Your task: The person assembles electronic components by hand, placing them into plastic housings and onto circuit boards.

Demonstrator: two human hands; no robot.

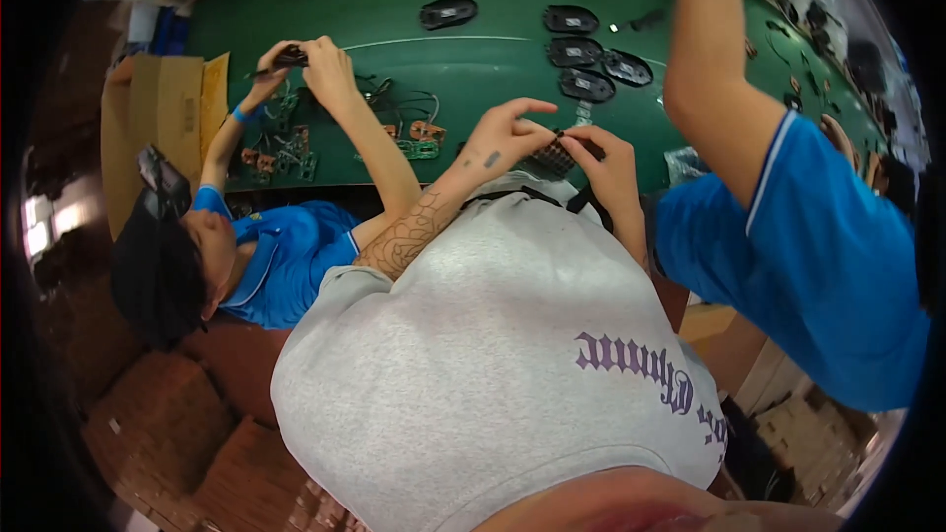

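Head view: hands (557, 143) pinching dark part (552, 158)

Black mouse shells (589, 59) lie on the green table (493, 0) beyond the hands; circuit boards (419, 138) lie to their left

small dark part (558, 154) mostly hidden between fingers, right-side person (788, 207) cut off by edge

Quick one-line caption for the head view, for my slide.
Left hand and right hand grip a small dark part over a green bench, co-workers on both sides.
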